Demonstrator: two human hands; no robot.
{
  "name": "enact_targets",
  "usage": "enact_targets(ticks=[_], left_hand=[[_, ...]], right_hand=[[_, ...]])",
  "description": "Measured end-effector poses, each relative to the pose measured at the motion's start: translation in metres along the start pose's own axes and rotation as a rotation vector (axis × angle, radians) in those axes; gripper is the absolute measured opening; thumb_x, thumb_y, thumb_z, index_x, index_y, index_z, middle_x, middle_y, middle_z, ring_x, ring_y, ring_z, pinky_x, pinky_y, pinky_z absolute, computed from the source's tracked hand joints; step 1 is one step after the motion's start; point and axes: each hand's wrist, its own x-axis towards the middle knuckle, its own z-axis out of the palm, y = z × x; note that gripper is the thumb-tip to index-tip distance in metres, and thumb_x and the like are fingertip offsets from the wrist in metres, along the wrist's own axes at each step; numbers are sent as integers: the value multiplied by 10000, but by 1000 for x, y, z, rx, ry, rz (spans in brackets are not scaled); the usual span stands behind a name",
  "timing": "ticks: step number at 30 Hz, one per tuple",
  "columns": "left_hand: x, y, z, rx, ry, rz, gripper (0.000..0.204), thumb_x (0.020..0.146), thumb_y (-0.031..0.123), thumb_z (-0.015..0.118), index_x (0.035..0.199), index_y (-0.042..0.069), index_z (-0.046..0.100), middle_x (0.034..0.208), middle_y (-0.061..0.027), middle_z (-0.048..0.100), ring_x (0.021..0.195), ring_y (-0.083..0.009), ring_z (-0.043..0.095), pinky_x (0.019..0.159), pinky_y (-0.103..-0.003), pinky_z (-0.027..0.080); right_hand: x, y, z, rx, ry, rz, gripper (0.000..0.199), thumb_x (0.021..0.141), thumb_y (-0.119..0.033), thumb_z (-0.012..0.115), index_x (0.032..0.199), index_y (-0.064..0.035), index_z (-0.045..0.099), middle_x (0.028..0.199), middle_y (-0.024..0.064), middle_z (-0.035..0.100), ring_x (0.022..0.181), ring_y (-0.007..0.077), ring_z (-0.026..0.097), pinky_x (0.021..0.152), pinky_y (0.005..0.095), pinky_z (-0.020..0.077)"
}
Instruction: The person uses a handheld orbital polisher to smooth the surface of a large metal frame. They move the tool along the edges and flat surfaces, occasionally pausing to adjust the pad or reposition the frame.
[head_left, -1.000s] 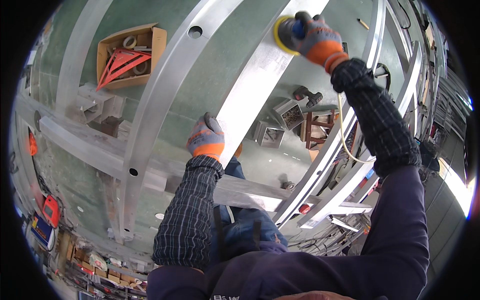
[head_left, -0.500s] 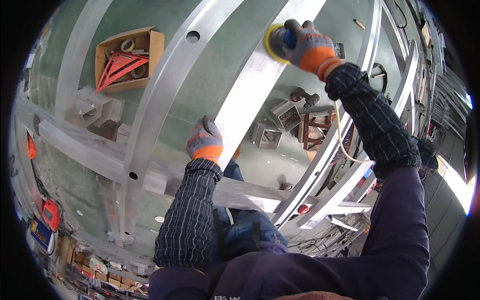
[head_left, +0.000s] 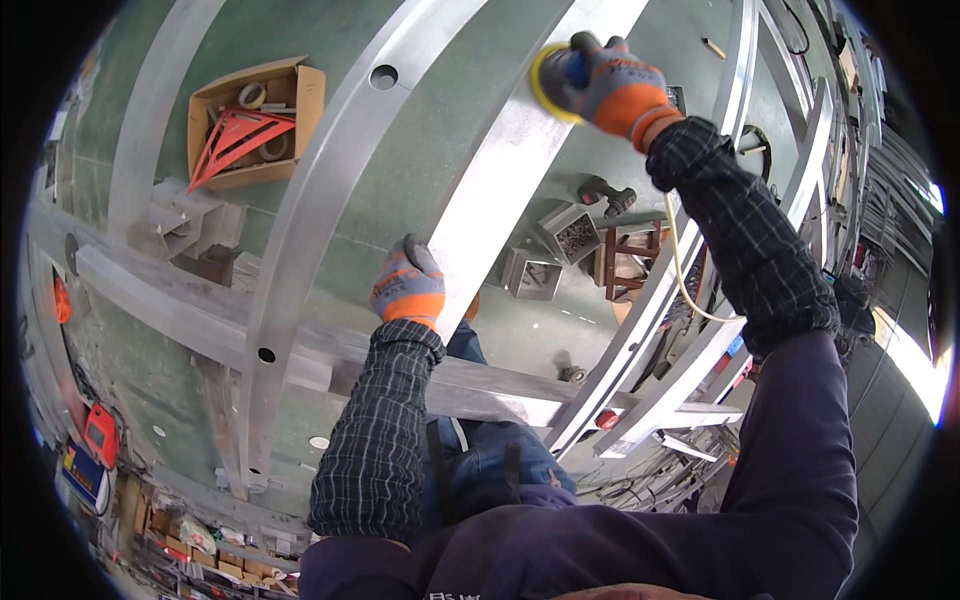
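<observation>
While the person leans over a frame of pale metal beams, both gloved hands are at the wide flat beam (head_left: 500,190).

Right hand: the right hand (head_left: 615,85), in a grey and orange glove, has its grip wrapped tight round a sander with a round yellow pad (head_left: 548,82), which lies flat on the far end of the wide beam.
Left hand: the left hand (head_left: 408,282) lies on the near left edge of the same beam, fingers curled over it, grip holding only the beam.
Cord: a yellow cord (head_left: 680,270) hangs right of the beam, below the right sleeve.
Cardboard box: an open brown box (head_left: 305,100) sits on the green floor well left of the beam; inside are a red triangle frame (head_left: 235,140) and rolls of tape (head_left: 252,95).
Small boxes: two open square metal boxes (head_left: 570,232) stand on the floor just right of the beam; one shows small dark bits.
Edges and room: a curved beam with round holes (head_left: 330,170) runs left of the wide beam, green floor open between them.
</observation>
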Motion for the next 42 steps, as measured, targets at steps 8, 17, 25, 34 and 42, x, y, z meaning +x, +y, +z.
enact_targets(ticks=[8, 17, 25, 34, 42], left_hand=[[-1, -2, -1, -4, 2, 4, 483, 1135, 443, 397, 1250, 108, 724, 1172, -214, 769, 1087, -461, 721, 915, -561, 581], [0, -4, 6, 3, 35, 18, 492, 1136, 453, 386, 1208, 112, 734, 1153, -208, 772, 1071, -462, 724, 896, -563, 584], [2, 8, 1, 6, -52, -13, 508, 1137, 462, 377, 1206, 105, 732, 1163, -210, 769, 1070, -469, 721, 896, -567, 582], [2, -2, -1, 5, -28, -3, 514, 1136, 454, 379, 1274, 97, 722, 1173, -223, 763, 1094, -474, 715, 915, -568, 583], [1, -3, 2, 6, -4, -14, 515, 1140, 458, 380, 1225, 100, 741, 1150, -220, 772, 1075, -462, 725, 899, -558, 589]], right_hand=[[-24, -29, -5, -34, -166, -70, 644, 935, -438, 745, 1517, -240, 553, 1337, 238, 629, 1098, 426, 766, 955, 502, 626], [4, 8, 0, -35, -60, 43, 626, 945, -438, 721, 1519, -250, 558, 1367, 245, 643, 1125, 457, 755, 991, 518, 605], [18, 17, 7, -19, 9, 106, 583, 957, -443, 714, 1490, -251, 577, 1313, 230, 672, 1132, 437, 755, 955, 517, 611], [-12, -23, -4, -55, -130, 5, 650, 954, -446, 721, 1540, -237, 535, 1362, 233, 637, 1107, 429, 765, 959, 498, 617], [-33, -31, 2, -12, -74, -23, 623, 920, -398, 780, 1481, -238, 562, 1306, 224, 649, 1082, 419, 768, 893, 486, 634]])
